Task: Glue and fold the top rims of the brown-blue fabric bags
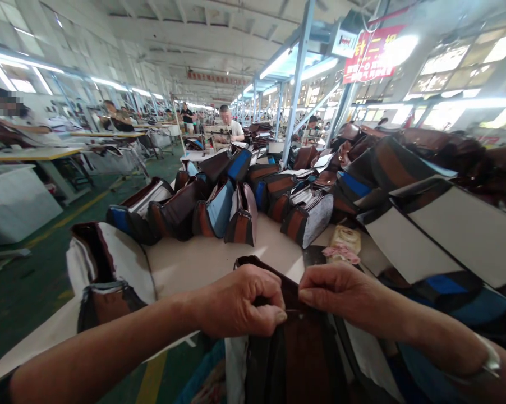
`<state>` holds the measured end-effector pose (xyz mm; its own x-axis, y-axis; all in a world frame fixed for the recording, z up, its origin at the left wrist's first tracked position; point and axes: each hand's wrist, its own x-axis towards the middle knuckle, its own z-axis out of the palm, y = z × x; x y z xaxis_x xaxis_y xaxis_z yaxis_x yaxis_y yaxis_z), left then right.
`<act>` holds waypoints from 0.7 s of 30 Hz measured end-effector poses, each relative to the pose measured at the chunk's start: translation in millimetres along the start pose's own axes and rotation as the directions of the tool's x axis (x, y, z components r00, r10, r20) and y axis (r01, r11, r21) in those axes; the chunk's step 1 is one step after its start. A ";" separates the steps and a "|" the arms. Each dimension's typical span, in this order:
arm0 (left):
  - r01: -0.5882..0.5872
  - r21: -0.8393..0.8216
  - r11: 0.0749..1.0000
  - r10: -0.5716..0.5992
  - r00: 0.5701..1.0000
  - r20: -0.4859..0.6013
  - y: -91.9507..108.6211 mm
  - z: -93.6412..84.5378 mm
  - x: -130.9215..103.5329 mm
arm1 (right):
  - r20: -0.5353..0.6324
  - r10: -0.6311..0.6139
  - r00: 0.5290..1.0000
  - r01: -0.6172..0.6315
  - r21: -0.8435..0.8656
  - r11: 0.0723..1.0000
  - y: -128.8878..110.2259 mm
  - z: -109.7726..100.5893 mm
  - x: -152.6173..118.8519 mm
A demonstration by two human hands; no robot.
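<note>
A half-made bag (306, 356) stands close in front of me, dark grey with a broad brown stripe on its near side. My left hand (247, 300) is closed at its upper edge, thumb and fingers pinched together. From those fingertips a thin pale line runs over the brown panel; whether it is thread or a needle I cannot tell. Just to the right, my right hand (339, 286) pinches the bag's dark upper edge between thumb and curled forefinger. A small gap separates the two hands. The lower part of the bag runs out of view.
Several similar bags (242, 216) line the far side of the pale table (181, 261). Another bag (110, 275) stands at left. Bags and flat grey panels (467, 224) are heaped at right, near a yellow-and-pink bundle (343, 244). Other people work at machines farther off.
</note>
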<state>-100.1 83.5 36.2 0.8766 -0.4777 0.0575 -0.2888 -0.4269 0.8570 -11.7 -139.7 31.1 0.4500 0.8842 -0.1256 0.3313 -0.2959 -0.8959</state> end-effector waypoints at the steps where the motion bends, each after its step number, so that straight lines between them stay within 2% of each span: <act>1: -0.004 0.007 1.000 0.004 1.000 -0.005 1.9 -0.2 0.7 | 0.056 0.019 0.998 -0.020 0.006 1.000 -2.5 -4.1 2.3; 6: -0.055 0.036 0.998 0.054 0.998 0.015 7.5 -3.7 4.3 | 0.188 0.071 0.980 -0.064 -0.040 0.997 -18.6 -18.7 4.7; 9: -0.081 0.038 0.996 0.080 0.996 0.042 8.2 -7.2 5.8 | 0.183 0.085 0.979 -0.063 -0.126 0.990 -28.4 -15.1 0.6; 11: -0.097 0.021 0.995 0.096 0.993 0.064 7.3 -9.5 6.8 | 0.097 0.079 0.992 -0.053 -0.247 0.968 -34.8 -4.9 -4.0; 13: -0.111 -0.025 0.993 0.113 0.990 0.087 5.5 -12.1 8.2 | -0.052 0.000 0.999 -0.021 -0.402 0.916 -40.3 6.8 -8.3; 15: -0.117 -0.078 0.990 0.125 0.987 0.101 2.7 -15.3 9.8 | -0.164 -0.077 0.983 -0.011 -0.476 0.879 -42.7 12.5 -9.9; 17: -0.132 -0.106 0.986 0.143 0.984 0.106 -2.0 -19.2 10.9 | -0.137 -0.075 0.988 0.016 -0.389 0.921 -40.1 7.8 -7.6; 19: -0.158 -0.124 0.980 0.170 0.982 0.087 -9.6 -23.2 10.8 | -0.029 -0.079 0.996 0.070 -0.222 0.973 -32.1 -4.4 -2.3; 21: -0.163 -0.183 0.970 0.173 0.984 0.042 -20.0 -27.2 9.0 | 0.065 -0.128 0.990 0.135 -0.120 0.984 -20.8 -15.6 4.0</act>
<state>-76.0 108.6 33.5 0.7965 -0.5762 0.1832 -0.3520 -0.1956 0.9153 -3.8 -135.8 55.9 0.3494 0.9362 -0.0373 0.4864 -0.2153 -0.8468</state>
